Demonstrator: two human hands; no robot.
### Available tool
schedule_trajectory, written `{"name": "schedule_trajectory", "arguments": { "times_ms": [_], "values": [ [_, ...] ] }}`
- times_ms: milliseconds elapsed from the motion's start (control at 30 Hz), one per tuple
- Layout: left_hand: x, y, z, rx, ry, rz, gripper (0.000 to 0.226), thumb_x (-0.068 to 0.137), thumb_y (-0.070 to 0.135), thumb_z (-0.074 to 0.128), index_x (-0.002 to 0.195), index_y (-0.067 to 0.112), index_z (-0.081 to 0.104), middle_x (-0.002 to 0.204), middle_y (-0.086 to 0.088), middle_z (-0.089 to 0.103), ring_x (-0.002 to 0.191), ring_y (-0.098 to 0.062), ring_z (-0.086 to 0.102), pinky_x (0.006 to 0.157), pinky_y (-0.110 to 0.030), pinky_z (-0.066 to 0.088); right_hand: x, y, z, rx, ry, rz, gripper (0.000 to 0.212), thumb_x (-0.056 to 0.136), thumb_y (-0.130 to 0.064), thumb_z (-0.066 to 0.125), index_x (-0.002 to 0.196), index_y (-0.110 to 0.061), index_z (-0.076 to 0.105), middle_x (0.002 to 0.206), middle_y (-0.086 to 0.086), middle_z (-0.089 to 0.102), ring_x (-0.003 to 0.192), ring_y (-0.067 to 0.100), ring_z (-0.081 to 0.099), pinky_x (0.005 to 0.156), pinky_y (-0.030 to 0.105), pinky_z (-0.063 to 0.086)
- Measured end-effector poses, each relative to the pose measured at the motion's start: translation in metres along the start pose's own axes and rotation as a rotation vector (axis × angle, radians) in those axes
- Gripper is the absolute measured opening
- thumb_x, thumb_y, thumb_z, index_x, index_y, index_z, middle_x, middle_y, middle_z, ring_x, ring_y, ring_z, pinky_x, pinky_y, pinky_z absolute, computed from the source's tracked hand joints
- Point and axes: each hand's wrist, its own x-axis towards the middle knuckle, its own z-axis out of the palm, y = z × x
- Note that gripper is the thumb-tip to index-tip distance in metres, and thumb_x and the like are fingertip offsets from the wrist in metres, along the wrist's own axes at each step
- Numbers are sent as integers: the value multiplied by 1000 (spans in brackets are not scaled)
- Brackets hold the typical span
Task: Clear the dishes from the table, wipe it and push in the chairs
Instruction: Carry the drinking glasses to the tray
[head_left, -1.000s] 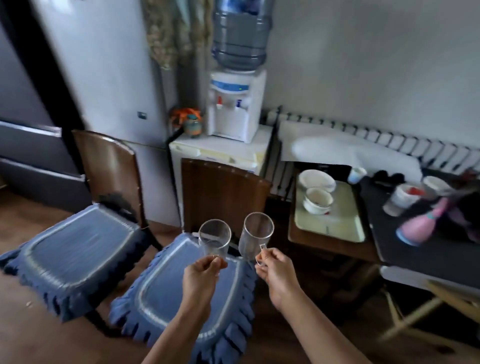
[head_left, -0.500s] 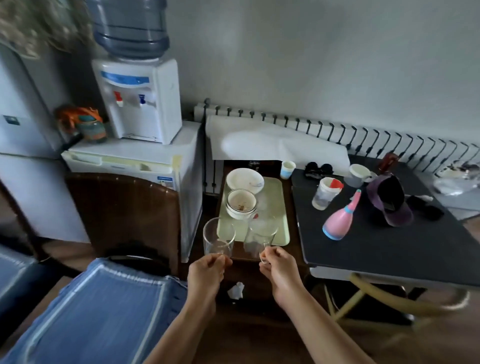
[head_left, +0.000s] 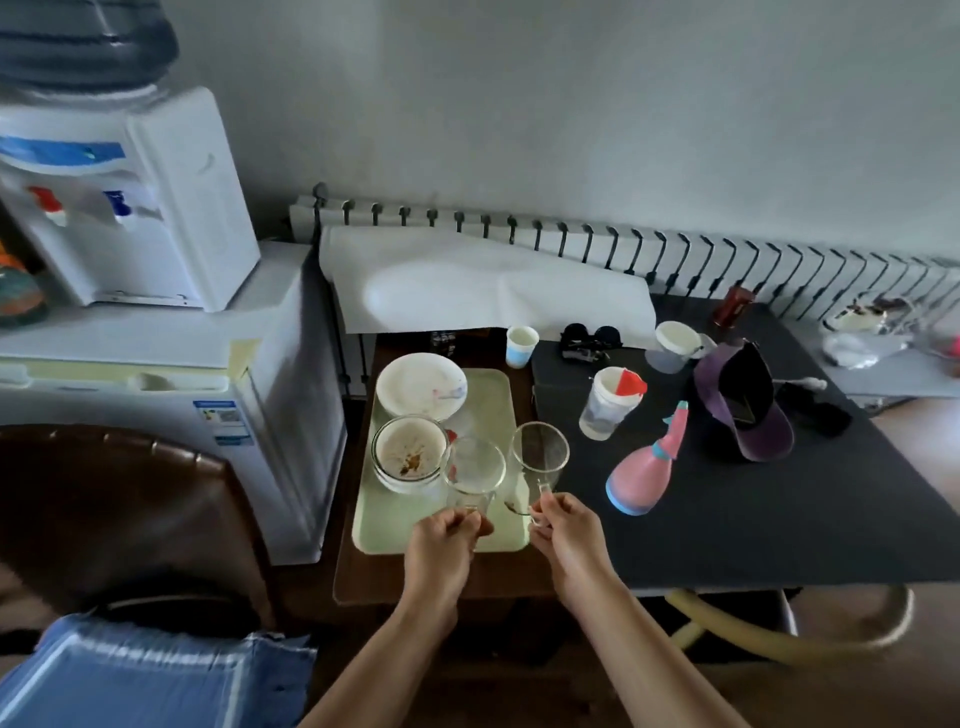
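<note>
A person's left hand (head_left: 449, 530) and right hand (head_left: 563, 527) each pinch an empty glass mug by its handle, left mug (head_left: 474, 470) and right mug (head_left: 540, 451), over a pale green tray (head_left: 493, 400) already holding a plate (head_left: 421, 385) and stacked bowls (head_left: 409, 453); clearing looks underway, wiping and chairs seemingly remain.

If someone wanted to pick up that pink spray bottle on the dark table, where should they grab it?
Probably by the narrow neck just below the blue trigger head, coming from above. The pink spray bottle seems to lean over, its wide blue-rimmed base toward the person and its nozzle pointing away, so the slim neck suits a hand better than the fat body. The dark table around it is bare.
</note>
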Motion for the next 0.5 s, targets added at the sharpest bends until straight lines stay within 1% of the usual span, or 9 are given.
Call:
{"name": "schedule_trajectory", "arguments": {
  "times_ms": [100,200,267,300,433,500],
  "values": [
    [30,8,15,-8,-33,-26,27,91,15,56,69,17,71,79,0,73,75,-13,61,74,-30,48,35,-18,7,-21,30,16,27,97,-18,50,75,-5,58,78,13,50,73,21,46,71,32,42],
    [58,11,26,13,-37,-53,28,90,13,57,66,20,70,79,2,74,81,-14,65,81,-34,50,72,-34,19,-57,40,23,24,97,-19,51,79,-5,59,76,10,55,66,14,51,61,23,45],
    [72,11,31,0,-38,-81,27,90,11,57,68,19,70,78,2,74,85,-14,66,84,-34,49,95,-42,28,-75,23,47,23,97,-20,51,80,-7,60,76,7,57,63,13,52,58,23,46],
    [81,10,34,-7,-41,-93,26,89,10,56,69,18,70,77,2,74,84,-13,65,83,-33,49,107,-46,32,-82,9,60,23,97,-20,51,80,-8,60,76,7,56,64,13,51,59,23,46],
    [106,7,44,18,-28,-108,26,88,5,53,71,14,71,74,3,71,68,-9,56,72,-25,44,154,-58,49,-123,-52,85,25,98,-21,51,78,-7,58,78,7,54,72,18,49,69,28,46],
    [117,7,49,64,-2,-94,26,87,5,52,71,14,70,74,4,72,64,-4,58,68,-20,45,175,-60,59,-134,-81,101,26,98,-21,50,77,-8,56,80,8,54,76,21,48,73,32,46]
  ]
}}
